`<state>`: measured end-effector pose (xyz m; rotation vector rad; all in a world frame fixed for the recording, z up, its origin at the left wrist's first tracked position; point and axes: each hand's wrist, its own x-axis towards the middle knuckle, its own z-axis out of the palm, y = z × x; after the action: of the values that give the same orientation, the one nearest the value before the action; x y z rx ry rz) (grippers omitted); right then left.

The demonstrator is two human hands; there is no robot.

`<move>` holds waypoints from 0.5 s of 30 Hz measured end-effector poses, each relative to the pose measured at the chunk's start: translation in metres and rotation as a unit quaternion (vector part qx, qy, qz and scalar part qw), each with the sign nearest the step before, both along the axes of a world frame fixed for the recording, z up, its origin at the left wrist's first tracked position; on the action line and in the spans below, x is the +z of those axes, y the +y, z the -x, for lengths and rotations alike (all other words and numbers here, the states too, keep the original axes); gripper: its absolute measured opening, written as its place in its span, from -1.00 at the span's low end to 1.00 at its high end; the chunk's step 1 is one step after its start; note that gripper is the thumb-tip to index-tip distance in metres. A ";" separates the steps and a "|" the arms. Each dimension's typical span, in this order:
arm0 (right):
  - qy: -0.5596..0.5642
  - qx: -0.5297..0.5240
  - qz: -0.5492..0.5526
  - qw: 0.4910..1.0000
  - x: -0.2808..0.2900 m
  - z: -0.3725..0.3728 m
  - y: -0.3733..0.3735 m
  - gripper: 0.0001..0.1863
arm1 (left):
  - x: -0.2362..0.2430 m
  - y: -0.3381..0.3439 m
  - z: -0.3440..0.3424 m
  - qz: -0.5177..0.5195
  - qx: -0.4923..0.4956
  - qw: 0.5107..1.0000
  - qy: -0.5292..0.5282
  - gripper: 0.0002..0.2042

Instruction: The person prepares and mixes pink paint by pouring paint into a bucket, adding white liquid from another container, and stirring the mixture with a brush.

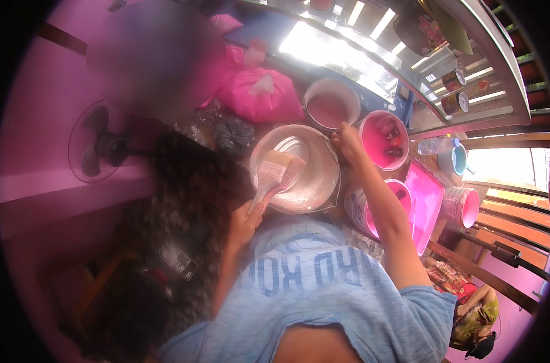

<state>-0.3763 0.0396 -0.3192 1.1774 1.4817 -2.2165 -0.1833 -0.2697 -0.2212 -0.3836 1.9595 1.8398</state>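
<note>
My left hand [246, 222] is closed round the handle of a wide paintbrush [279, 164]. Its pale, paint-smeared bristles reach over the mouth of a large whitish bucket [323, 192] with pinkish residue inside. That bucket stands right in front of my body, its mouth facing me. My right hand [346, 142] has its fingers bent at the bucket's far right rim, close to where a smaller white bucket [312, 89] stands behind. The smaller bucket holds something dull pink. Part of my right hand's grip is hidden.
At the right are a bucket of bright pink paint [377, 147], another pink-stained bucket [361, 212], a pink tray [425, 196] and a blue pail [447, 162]. Pink bags [260, 97] lie behind. A fan [110, 148] stands left, a glass case [468, 78] at the far right. A person [474, 311] sits at lower right.
</note>
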 end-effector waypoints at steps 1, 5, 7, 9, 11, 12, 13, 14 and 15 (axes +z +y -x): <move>0.008 0.008 0.008 1.000 0.009 -0.001 -0.003 -0.70 | -0.001 -0.003 0.001 -0.007 0.001 1.000 0.012 -0.70; 0.103 0.060 -0.080 0.990 0.045 -0.012 -0.011 -0.69 | 0.000 -0.014 0.009 0.024 -0.042 0.999 0.013 -0.71; 0.141 0.063 -0.078 0.985 0.062 -0.019 -0.011 -0.69 | 0.003 -0.019 0.013 0.032 -0.045 0.998 0.002 -0.71; 0.113 0.059 -0.067 0.990 0.076 -0.025 -0.013 -0.68 | 0.006 -0.022 0.018 0.021 -0.045 0.999 0.017 -0.71; 0.150 0.074 -0.077 0.983 0.090 -0.030 -0.016 -0.68 | 0.007 -0.025 0.025 0.021 -0.049 0.998 0.025 -0.70; 0.162 0.089 -0.095 0.978 0.098 -0.034 -0.018 -0.68 | 0.008 -0.027 0.028 0.016 -0.055 0.998 0.037 -0.70; 0.181 0.086 -0.089 0.976 0.106 -0.039 -0.018 -0.68 | 0.009 -0.028 0.031 0.022 -0.067 0.997 0.038 -0.69; 0.174 0.061 -0.069 0.981 0.115 -0.044 -0.016 -0.69 | 0.010 -0.031 0.034 0.009 -0.066 0.997 0.049 -0.69; 0.163 0.032 -0.051 0.985 0.124 -0.050 -0.012 -0.69 | 0.010 -0.033 0.037 0.007 -0.074 0.996 0.049 -0.67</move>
<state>-0.3268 0.0273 -0.1949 0.8039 1.7453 -2.4015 -0.2203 -0.3030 -0.2108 -0.1498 2.0081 1.7839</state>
